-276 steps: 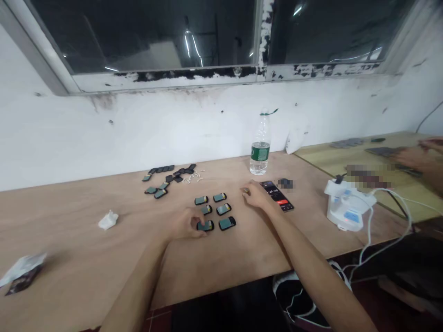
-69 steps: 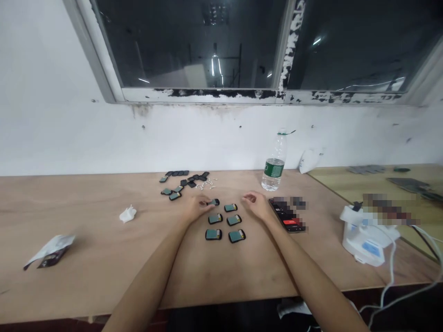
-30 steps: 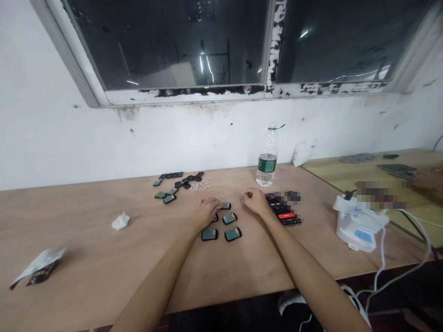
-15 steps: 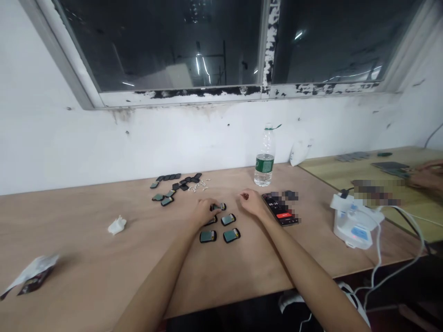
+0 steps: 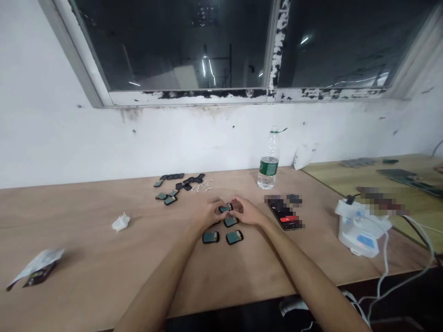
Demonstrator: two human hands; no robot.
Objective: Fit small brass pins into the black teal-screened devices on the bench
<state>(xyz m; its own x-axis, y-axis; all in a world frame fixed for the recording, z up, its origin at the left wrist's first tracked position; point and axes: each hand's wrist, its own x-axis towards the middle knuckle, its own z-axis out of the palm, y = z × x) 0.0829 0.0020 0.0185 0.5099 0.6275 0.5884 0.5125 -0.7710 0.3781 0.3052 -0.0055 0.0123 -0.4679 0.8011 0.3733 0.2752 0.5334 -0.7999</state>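
A small black case with a grey-green panel inside point(image 5: 225, 208) is between my two hands. My left hand point(image 5: 208, 214) grips its left side, fingers curled. From the right, my right hand point(image 5: 248, 210) closes on the same case with thumb and fingers bent. Just below the hands lies a similar case point(image 5: 230, 222), partly covered by fingers. Nearer to me, two more sit side by side, one on the left point(image 5: 211, 237) and one on the right point(image 5: 234, 237). Whatever lies under my left hand is hidden.
Farther back are panelled cases point(image 5: 170, 200), black pieces point(image 5: 172, 176) and small white bits point(image 5: 200, 187). A water bottle point(image 5: 267, 168), a phone point(image 5: 285, 216) and a white device with cables point(image 5: 358, 233) stand to the right. Crumpled tissue point(image 5: 121, 222) and a torn packet point(image 5: 39, 267) lie left.
My right hand has moved left to meet my left hand at the case. The camera view has shifted slightly. The other person's hand at the far right has mostly left the view.
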